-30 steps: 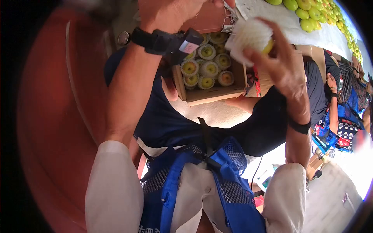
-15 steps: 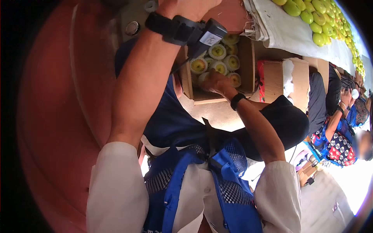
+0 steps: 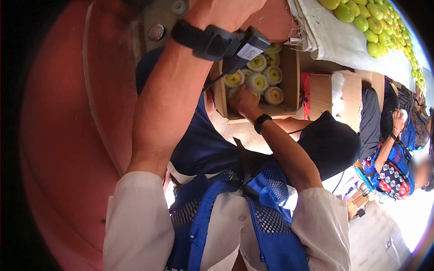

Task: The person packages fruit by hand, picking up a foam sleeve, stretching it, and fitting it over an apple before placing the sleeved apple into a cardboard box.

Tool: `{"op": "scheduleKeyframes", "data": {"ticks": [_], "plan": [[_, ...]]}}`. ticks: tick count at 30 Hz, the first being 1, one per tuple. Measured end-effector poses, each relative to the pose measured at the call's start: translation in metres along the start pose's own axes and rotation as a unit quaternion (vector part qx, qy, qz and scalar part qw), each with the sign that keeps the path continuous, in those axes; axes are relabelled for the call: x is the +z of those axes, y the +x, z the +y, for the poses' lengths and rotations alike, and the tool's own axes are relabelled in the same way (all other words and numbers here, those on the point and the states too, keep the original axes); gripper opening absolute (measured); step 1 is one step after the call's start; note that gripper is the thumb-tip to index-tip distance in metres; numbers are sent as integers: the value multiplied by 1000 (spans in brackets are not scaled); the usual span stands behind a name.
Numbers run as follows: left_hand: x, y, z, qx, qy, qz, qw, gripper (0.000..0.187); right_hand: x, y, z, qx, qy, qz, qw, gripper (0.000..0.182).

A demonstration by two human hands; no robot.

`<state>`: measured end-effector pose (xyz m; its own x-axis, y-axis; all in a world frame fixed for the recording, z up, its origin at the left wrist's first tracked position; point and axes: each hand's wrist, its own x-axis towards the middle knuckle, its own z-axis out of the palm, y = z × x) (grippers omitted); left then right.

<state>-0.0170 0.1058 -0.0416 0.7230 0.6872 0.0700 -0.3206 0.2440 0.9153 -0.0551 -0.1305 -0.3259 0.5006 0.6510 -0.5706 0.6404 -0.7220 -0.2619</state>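
Observation:
A cardboard box point(image 3: 288, 109) holds several yellow-green fruits in white foam nets, among them one netted fruit point(image 3: 258, 82) near the middle. My right hand point(image 3: 245, 100) is inside the box at its lower left, fingers curled down among the fruits; its fingertips and whatever they grip are hidden. High up, my left hand point(image 3: 228, 11) passes out of the top of the view, its fingers out of sight. A black strap with a labelled device point(image 3: 247, 50) is on my left wrist and overlaps the box's upper left corner.
Green fruits point(image 3: 374, 25) lie on a white cloth point(image 3: 334, 43) at the upper right. Another cardboard box point(image 3: 323, 95) stands right of the fruit box. Farther right sits another person point(image 3: 393, 169), hand raised round something white. A red surface point(image 3: 58, 135) fills the left side.
My right hand has shifted slightly left and down within the box. The view has moved a little, and the other person's raised hand sits lower and farther left.

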Motion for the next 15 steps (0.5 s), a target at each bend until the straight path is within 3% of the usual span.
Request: {"op": "scheduleKeyframes", "data": {"ticks": [2,4,6,8,10,12,15], "plan": [[0,2,3,20,-8,-13,1000,51,-11,-3,10,-113,-29,-82,990,48],[3,5,13,-28,-10,21,999,53,19,5,12,-72,-53,22,996,38],[2,-2,28,-2,-10,21,1000,53,9,0,12,-125,-42,17,991,35],[-13,8,24,-46,-25,33,998,35,-6,-10,4,-136,-69,20,988,36],[-9,11,26,7,-24,59,998,46,34,9,20,-160,-139,-3,977,41],[-21,16,31,-5,-50,124,991,41,6,-7,3,-82,-69,2,994,41],[-30,20,35,2,-95,169,981,38,14,4,11,-82,7,-37,996,43]]}}
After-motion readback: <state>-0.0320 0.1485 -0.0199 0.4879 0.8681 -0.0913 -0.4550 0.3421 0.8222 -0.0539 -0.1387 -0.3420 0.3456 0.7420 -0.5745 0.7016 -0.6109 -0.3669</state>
